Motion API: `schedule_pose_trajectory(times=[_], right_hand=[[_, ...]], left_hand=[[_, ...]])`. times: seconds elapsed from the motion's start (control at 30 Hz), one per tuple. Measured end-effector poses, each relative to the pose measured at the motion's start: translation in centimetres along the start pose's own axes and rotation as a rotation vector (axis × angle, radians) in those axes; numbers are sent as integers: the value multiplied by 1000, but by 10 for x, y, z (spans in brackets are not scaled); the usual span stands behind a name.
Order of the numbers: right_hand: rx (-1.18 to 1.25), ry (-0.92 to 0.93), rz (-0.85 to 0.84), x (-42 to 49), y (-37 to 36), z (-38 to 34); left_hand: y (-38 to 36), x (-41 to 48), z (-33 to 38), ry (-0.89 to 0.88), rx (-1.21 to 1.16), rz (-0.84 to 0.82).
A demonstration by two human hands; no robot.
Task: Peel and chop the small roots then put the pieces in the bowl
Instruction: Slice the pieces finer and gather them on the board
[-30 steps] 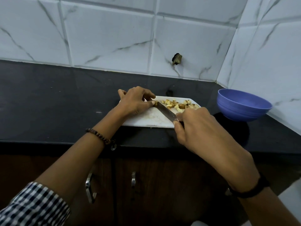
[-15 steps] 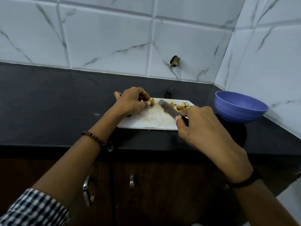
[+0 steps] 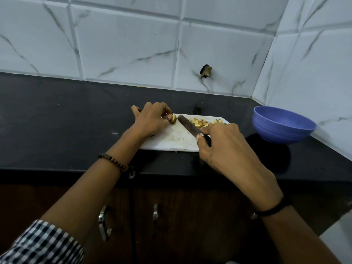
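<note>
The left hand pinches a small root between thumb and fingertips at the far left of the board, with its other fingers curled. The right hand, over the board's near right corner, is wrapped round the handle of the knife, one finger reaching onto the blade. The blade slants toward the board's far left, its tip just beside the root but not touching it. A second ago the blade lay against the left fingertips, mid-cut. It has since drawn off to the right, so that cut looks finished and the remaining root is probably being reset for the next one. Pieces are heaped at the board's far right. The bowl stands on the surface off the board's right end with no pieces showing in it, so the transfer is yet to come.
</note>
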State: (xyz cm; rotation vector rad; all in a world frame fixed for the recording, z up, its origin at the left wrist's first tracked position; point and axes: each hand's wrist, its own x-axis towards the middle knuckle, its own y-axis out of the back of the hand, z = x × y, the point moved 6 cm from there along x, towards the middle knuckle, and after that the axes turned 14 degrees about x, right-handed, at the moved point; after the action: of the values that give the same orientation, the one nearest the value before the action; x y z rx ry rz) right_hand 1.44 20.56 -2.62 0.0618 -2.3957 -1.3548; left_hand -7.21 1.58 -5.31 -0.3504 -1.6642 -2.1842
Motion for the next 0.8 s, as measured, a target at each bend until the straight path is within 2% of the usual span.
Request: schedule_pose_trajectory(times=[0.1,0.33,0.57,0.7,0.8], right_hand=[[-5,14,6,1,-2,-1],[-16,0,3,0,-1,-3],[19,30,-39,-2,-7,-10],[37,15,41,-2,3,3],[67,-18,30,-2,5,12]], left_hand=[[0,1,-2,0,105,32],[9,0,3,-36,87,136],[17,0,6,-34,-382,131],[12,-3,13,-107,-317,80],[6,-4,18,-140,-192,57]])
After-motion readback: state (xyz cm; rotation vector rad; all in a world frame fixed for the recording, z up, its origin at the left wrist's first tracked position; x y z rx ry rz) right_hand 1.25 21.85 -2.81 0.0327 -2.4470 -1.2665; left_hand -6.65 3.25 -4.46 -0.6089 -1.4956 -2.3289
